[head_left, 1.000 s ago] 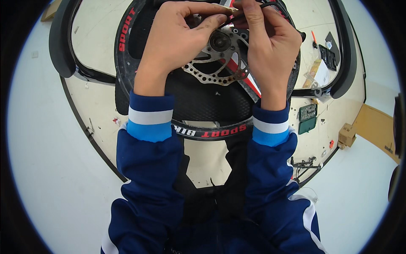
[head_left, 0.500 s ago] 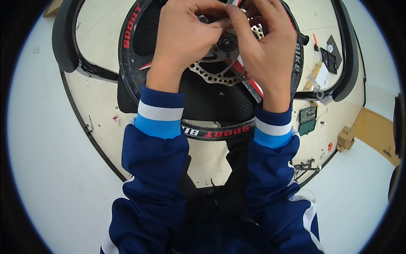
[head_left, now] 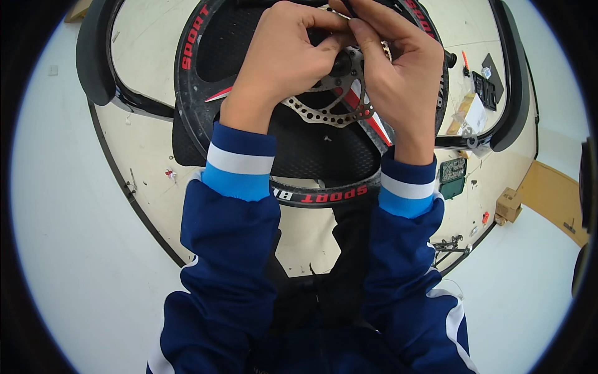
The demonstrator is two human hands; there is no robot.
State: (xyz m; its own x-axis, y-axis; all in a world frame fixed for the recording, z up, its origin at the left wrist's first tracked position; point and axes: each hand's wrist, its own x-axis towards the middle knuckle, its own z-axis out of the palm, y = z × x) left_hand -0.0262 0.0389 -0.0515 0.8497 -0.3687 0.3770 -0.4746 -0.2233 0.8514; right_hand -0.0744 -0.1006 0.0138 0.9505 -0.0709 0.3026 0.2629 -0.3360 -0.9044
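Pale cream tabletop (head_left: 149, 81), rounded and edged in black, is filling the middle of the frame, with light floor showing around it at the left and lower right. Lying flat on it in the upper centre is a black carbon bicycle wheel with red lettering on its rim (head_left: 324, 194), and bolted at its hub is a perforated silver brake disc (head_left: 324, 115).

Compared with a second ago, both hands are sitting higher and closer together over the hub, so more of the disc's lower arc is now showing below the wrists; the work is tightening in on one small spot at the hub. The left hand (head_left: 283, 62) is curling its fingers inward, thumb and fingertips pinching at something too small to make out. The right hand (head_left: 398, 68) is pressing its fingers in beside them, seemingly gripping a thin dark tool, though that is uncertain.

A black curved frame piece (head_left: 93, 62) is crowding the upper left, and another (head_left: 514, 93) is hemming in the right. Small black parts (head_left: 484, 87) and a green circuit board (head_left: 453, 174) are lying at the right edge. Open tabletop is remaining mainly at the lower left, below the wheel.
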